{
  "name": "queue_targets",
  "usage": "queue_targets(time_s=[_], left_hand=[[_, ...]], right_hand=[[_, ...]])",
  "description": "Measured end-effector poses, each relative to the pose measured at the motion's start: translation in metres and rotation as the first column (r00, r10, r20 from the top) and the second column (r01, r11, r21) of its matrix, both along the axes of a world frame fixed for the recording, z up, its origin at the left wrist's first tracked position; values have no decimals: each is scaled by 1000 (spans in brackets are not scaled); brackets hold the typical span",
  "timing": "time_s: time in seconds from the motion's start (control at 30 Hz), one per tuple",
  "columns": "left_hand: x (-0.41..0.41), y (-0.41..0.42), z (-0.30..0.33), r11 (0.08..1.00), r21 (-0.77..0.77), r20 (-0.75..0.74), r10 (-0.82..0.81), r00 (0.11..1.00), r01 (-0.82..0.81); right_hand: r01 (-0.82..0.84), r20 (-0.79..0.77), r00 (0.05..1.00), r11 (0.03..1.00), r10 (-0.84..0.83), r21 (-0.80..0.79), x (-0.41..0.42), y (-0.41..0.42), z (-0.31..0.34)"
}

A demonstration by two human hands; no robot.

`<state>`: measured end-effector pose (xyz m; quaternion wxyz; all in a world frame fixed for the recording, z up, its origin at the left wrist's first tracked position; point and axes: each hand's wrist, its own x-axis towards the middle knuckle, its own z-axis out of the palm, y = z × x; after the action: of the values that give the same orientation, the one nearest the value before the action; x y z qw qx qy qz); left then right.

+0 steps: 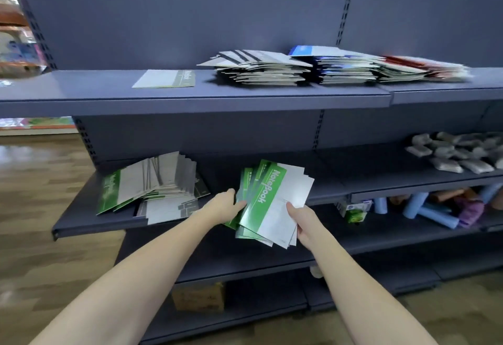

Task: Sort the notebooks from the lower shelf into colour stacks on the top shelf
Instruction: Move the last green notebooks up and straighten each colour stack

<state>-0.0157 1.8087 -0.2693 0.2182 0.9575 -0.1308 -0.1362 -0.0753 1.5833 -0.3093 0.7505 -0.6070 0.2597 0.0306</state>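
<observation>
— Item one, the green notebooks: where did they sit against the fingers?

— A fanned bundle, held in front of the lower shelf. The left hand gripped its left edge, fingers curled underneath, out of sight. The right hand pinched the lower right corner, thumb on the white cover, other fingers behind.

— Item two, the lower shelf, contents?

— Left of the left hand, a slumped pile of green and grey notebooks, some leaning on the back panel, some flat. Far to the right of the right hand, grey packets.

— Item three, the top shelf?

— Above both hands: one olive-banded notebook lying flat and alone; to its right a grey-striped stack, touching a blue stack, then a red stack, blurred at the far end.

— Below?

— Rolls of blue material and a cardboard box on lower levels.
</observation>
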Motion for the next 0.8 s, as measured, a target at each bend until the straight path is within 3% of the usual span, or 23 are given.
queue_targets(time_s=[0.17, 0.33, 0.57, 0.8], left_hand=[[-17, -94, 31, 960, -275, -68, 46, 997, -63], [-39, -194, 54, 919, -393, 34, -30, 999, 41], [-76, -286, 113, 850, -480, 258, -102, 961, 219], [-64, -313, 179, 799, -568, 135, -147, 980, 198]], right_hand=[[-4, 58, 998, 1000, 5, -20, -22, -81, 28], [124, 118, 987, 980, -106, -153, -45, -156, 52], [281, 323, 908, 960, -266, -1, -85, -223, 99], [269, 447, 864, 963, -231, -21, -84, -252, 158]])
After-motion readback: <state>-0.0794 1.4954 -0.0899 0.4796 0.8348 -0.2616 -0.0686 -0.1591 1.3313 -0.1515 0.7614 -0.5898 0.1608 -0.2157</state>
